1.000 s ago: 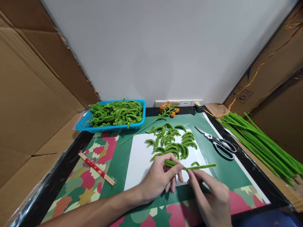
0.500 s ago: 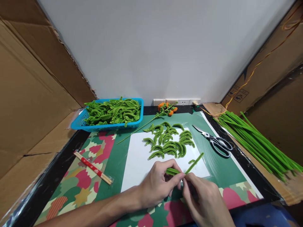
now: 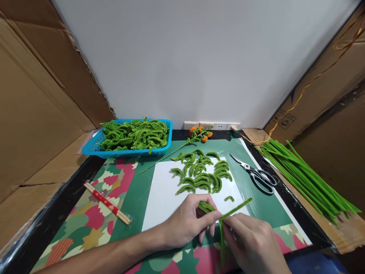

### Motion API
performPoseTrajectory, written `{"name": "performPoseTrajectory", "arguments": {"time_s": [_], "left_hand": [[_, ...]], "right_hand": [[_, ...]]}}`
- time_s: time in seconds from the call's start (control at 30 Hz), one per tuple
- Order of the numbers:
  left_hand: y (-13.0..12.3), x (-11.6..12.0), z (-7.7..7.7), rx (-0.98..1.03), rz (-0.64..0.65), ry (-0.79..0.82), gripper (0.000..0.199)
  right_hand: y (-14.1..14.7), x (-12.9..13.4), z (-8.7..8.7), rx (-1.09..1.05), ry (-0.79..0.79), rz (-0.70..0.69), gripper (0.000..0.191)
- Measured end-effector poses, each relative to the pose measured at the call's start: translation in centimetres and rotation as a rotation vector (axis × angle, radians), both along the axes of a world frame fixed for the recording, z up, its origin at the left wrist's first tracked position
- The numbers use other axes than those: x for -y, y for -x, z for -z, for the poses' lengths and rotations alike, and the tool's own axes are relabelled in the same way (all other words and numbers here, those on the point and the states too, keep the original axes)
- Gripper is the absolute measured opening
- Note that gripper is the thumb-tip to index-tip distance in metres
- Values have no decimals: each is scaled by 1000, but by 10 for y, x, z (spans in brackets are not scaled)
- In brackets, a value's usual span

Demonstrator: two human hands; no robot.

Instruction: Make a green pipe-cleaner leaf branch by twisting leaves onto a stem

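My left hand (image 3: 196, 219) pinches a bent green pipe cleaner (image 3: 207, 206), its folded part showing between thumb and fingers. From the pinch, one fuzzy end sticks out up to the right and another strand hangs down. My right hand (image 3: 249, 232) is closed on the same pipe cleaner, close beside the left fingertips. Just beyond the hands, several curved green pipe-cleaner leaves (image 3: 203, 178) lie in rows on a white sheet (image 3: 162, 190). One small bent green piece (image 3: 229, 198) lies apart, nearer the right hand.
A blue basket (image 3: 128, 153) heaped with green pieces stands at the back left. Orange pipe-cleaner flowers (image 3: 199, 133) on a stem lie behind the sheet. Scissors (image 3: 255, 173) lie to the right, beside a bundle of straight green pipe cleaners (image 3: 305, 177). Wrapped chopsticks (image 3: 107, 203) are at left.
The projecting end of the pipe cleaner has swung lower and further right. A strand now hangs below the fingers. My right hand has shifted slightly right and down.
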State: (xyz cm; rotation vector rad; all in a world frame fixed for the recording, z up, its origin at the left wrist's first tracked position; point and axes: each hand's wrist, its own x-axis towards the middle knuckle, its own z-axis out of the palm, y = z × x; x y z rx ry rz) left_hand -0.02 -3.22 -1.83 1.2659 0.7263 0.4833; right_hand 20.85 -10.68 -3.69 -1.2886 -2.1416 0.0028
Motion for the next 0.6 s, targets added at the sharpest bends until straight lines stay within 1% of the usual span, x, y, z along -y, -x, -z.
{"name": "performPoseTrajectory", "arguments": {"time_s": [0.1,0.23,0.3,0.4,0.5,0.53,0.6], "left_hand": [[1,1,0,-10,15,-11,36],[1,2,1,-30,-8,-109,35],[0,2,1,-44,-19,-142,34],[-1,2,0,-54,-30,-150,34],[-2,1,-1,-43,-54,-83,35],[-2,0,-1,-37,-63,-51,36],[-2,-3,0,-32,-84,2,38]], "right_hand": [[11,2,-1,-13,-15,81,28],[25,7,-2,37,53,230,23],[27,7,-1,68,62,267,21],[23,7,1,47,48,222,20],[14,6,0,-49,49,166,22],[11,6,-2,-87,39,156,21],[7,4,-7,-154,-37,105,9]]}}
